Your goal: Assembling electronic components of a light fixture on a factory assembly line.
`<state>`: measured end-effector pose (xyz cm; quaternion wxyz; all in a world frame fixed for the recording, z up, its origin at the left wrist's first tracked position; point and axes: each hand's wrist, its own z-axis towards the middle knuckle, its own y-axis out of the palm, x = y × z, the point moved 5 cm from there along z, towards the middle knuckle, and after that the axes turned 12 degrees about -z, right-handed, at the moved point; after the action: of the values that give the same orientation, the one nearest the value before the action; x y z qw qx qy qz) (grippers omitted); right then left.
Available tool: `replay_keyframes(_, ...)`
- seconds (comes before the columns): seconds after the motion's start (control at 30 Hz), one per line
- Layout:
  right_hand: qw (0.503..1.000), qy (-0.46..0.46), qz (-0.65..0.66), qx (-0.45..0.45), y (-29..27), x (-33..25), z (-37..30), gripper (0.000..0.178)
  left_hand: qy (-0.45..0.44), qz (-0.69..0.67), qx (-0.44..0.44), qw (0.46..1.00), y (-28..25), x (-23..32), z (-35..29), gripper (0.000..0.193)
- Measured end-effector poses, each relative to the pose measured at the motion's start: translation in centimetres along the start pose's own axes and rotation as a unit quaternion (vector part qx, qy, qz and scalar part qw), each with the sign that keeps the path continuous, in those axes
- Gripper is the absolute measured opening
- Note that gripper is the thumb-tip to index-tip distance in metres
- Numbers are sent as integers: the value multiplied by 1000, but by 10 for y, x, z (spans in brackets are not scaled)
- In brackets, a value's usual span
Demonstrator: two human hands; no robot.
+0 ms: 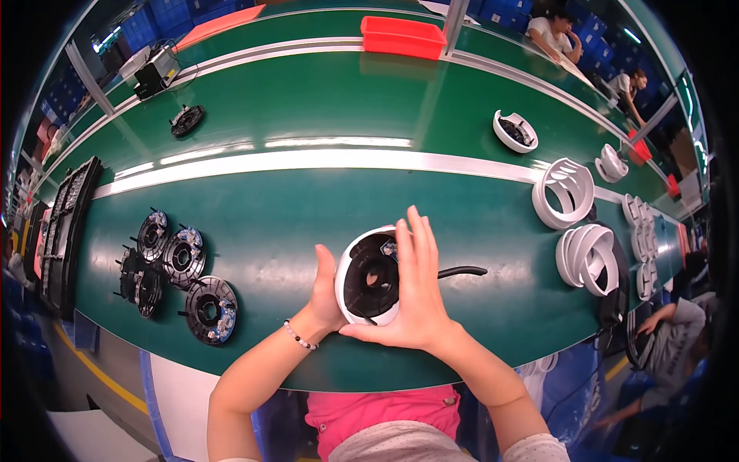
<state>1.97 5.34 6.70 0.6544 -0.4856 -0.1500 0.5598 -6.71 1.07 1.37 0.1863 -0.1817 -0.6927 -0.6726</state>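
Note:
Near the front edge of the green table I hold a round white housing [340, 282] with a black disc-shaped insert [359, 291] in it. A bit of blue circuit board shows at the insert's upper right. My left hand [324, 296] cups the housing's left side, thumb pointing up, its other fingers mostly hidden. Across the right side lies my right hand [416, 296], fingers long and close together, thumb along the lower rim. A short black cable or rod [463, 271] sticks out to the right from behind this hand.
Several black discs with circuit boards [209, 310] lie at left, beside a black rack [65, 239]. White rings [589, 258] stack at right, near small white parts [640, 231]. Farther back are a white housing [515, 132], a black disc [187, 121] and a red bin [403, 37]. Other people sit nearby.

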Motion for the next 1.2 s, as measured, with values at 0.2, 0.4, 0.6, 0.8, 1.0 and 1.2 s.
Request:
replay_keyframes(0.2, 1000, 1, 29, -1, 7, 0, 2, 111, -1, 2, -19, 1000, -7, -2, 1, 94)
replay_keyframes(0.4, 999, 6, 3, 33, 9, -2, -3, 113, 33, -50, -109, 992, 0, 0, 1, 76)
replay_keyframes(0.6, 995, -22, -4, 102, 7, -5, -4, 113, 90, -70, -39, 993, 18, 10, 1, 81)
replay_keyframes(0.8, 994, -31, 34, 103, -11, 9, -5, 95, 47, -125, 133, 982, 10, 21, 31, 51)
replay_keyframes(1.0, 985, 77, -69, 135, -88, 68, -66, 51, 129, -75, 262, 954, -19, 67, 105, 47)
replay_keyframes(1.2, 902, 209, -338, 166, -178, 146, -136, 29, 218, -9, 255, 942, -111, 132, 202, 45)
